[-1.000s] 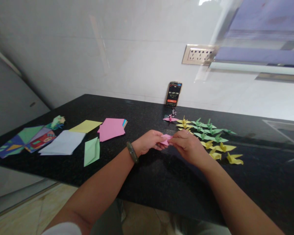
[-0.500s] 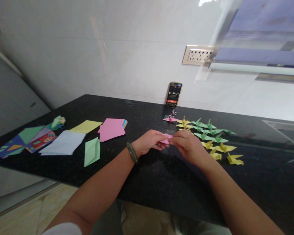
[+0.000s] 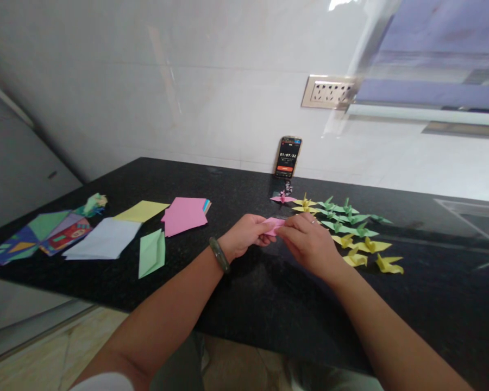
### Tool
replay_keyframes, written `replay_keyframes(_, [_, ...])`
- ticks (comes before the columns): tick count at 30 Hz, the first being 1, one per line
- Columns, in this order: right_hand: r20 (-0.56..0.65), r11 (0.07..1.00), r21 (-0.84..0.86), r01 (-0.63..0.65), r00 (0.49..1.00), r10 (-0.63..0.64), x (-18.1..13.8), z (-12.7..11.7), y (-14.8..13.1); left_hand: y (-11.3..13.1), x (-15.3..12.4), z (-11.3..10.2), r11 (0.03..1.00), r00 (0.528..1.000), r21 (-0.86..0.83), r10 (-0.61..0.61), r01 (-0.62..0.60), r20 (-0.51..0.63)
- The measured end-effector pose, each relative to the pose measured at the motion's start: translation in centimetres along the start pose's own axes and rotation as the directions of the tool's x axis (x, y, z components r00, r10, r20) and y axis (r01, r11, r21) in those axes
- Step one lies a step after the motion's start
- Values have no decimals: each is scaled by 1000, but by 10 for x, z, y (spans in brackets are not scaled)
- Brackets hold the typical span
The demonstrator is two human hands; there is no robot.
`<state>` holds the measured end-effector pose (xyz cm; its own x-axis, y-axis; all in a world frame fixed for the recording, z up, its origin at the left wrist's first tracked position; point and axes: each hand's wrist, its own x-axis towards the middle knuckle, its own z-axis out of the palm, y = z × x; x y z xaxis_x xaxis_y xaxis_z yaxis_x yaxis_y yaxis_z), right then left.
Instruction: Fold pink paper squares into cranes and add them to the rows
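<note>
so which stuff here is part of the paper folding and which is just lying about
Part of it:
pink paper, pinched by left hand and right hand
pink sheets, probably spare stock
paper birds, probably finished pieces

Seemingly just lying about:
patterned item, far left
propped phone, though its timer may be timing the work

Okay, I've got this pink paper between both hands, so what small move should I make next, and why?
Probably crease it with your right hand while your left hand steadies it: both pinch the pink paper, which looks folded, smaller than the pink sheets. Your fingers hide the exact fold.
</note>
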<state>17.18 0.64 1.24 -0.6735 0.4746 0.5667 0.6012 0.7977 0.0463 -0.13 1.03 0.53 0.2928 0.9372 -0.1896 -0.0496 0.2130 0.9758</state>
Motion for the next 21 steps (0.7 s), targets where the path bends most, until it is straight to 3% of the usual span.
replay_keyframes(11, [-19,987,162,16,1000,-13,-2,6,7,-3,2,3,989,998,132,65,-64,0])
replay_keyframes(21, [-10,985,174,9,1000,-8,-2,2,9,0,1,1,996,1000,84,-15,13,23])
